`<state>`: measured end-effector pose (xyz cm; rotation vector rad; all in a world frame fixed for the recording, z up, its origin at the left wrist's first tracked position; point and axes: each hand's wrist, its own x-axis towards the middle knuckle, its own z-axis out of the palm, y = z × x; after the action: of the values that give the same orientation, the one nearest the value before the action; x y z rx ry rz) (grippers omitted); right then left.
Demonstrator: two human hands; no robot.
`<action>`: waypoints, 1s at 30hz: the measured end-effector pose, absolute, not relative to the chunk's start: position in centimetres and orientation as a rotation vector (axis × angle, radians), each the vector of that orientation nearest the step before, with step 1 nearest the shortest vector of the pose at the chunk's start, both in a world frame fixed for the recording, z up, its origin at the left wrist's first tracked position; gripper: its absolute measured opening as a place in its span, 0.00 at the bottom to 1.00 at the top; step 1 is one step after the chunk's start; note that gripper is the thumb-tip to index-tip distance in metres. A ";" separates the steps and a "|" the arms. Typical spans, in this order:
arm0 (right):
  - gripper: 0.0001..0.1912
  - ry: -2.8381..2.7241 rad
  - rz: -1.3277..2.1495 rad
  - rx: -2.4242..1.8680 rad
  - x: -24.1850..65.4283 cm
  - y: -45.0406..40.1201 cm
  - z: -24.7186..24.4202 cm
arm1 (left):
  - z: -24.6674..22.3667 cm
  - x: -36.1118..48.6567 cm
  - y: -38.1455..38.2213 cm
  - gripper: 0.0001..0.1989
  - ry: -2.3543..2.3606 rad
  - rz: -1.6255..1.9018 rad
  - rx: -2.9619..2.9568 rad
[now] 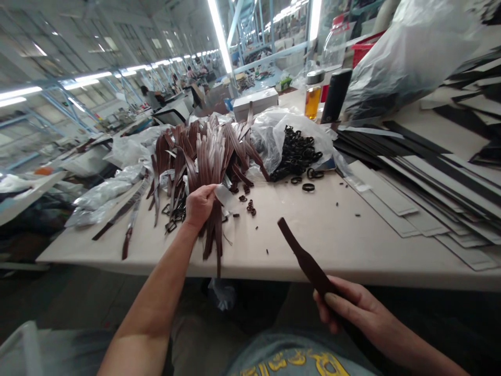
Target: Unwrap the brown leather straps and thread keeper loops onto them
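Observation:
My right hand (346, 305) is closed around a dark brown leather strap (309, 261); the strap's narrow tip points up and left over the table's front edge. Out over the table, my left hand (200, 206) pinches a small whitish slip (226, 197), which looks like paper or plastic film. That hand is in front of a large heap of brown leather straps (211, 156), whose ends hang toward the table edge beneath it. Dark metal buckles (171, 224) lie just left of my left wrist. Small dark brown loops (251, 208) are scattered to its right.
Behind the loops, a plastic bag holds many black strap loops (297, 154). Black and grey flat strips (426, 183) cover the right side. A jar of amber liquid (313, 96) and a black cylinder (336, 96) stand at the back. Wrapped bundles (105, 193) lie left.

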<state>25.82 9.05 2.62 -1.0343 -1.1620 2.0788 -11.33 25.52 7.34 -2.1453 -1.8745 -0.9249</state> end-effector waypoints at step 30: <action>0.13 -1.637 1.751 -0.974 13.7 13.0 7.3 | 6.9 -5.9 11.2 0.11 -1.856 -1.410 -2.192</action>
<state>13.69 12.99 7.30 -0.9736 -1.6375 1.7512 -5.92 11.16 6.89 -2.1923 -1.8555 -1.4103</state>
